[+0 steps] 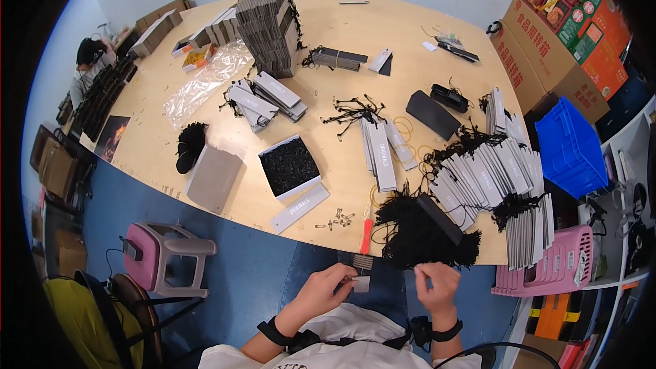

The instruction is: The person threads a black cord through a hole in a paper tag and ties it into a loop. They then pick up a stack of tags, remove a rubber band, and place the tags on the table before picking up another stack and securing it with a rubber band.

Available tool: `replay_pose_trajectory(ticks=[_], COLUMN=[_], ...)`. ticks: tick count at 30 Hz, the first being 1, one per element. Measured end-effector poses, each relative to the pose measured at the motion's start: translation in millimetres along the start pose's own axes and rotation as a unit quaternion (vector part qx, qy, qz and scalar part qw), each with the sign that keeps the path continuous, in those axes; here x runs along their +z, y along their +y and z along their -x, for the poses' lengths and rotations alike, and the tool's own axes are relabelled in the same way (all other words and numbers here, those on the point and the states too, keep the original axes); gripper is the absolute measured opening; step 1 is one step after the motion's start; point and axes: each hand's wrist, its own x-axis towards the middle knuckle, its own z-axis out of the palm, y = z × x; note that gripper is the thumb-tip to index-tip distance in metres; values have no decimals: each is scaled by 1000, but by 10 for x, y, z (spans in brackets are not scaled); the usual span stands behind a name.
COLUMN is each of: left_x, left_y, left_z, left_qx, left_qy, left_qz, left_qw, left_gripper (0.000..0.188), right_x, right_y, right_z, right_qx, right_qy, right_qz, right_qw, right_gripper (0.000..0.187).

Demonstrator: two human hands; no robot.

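Observation:
My left hand is closed at the table's front edge, thumb and fingers pinching a light grey hang tag. Just beyond it, below the edge, shows a small ribbed brownish stack, partly hidden. My right hand is raised to the right with its fingers curled together; whatever is between them is too small to make out. Nearest to it on the table lies a heap of black cords, with a dark tag on top. A red-handled tool rests at the edge between both hands.
Fanned grey tags cover the right side. A white box of small black pieces, loose metal pins and a grey box lie left. Tall tag stacks stand behind. A pink stool and blue crate flank the table. Another person sits far left.

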Motion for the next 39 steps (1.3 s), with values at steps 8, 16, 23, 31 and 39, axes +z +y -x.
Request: replay_pose_trajectory(ticks=[8, 16, 23, 31, 39], left_x=[6, 104, -60, -578, -668], left_y=[-36, -35, -160, -295, -416], left_z=[-16, -59, -40, -143, -120], left_qx=[12, -2, 46, -31, -58], left_qy=[24, 95, 154, 393, 378], left_qz=[-30, -94, -121, -336, -344], left_qw=[999, 991, 980, 855, 858], left_gripper=[16, 18, 18, 27, 30], right_x=[-142, -153, -158, -178, -223], right_y=[262, 451, 406, 372, 156], right_z=[-313, -338, -368, -321, -116], right_qx=[149, 239, 249, 201, 280], right_qy=[86, 25, 54, 103, 32], right_qz=[159, 125, 74, 70, -326], right_qw=[972, 963, 964, 972, 902], right_gripper=[18, 27, 29, 30, 29])
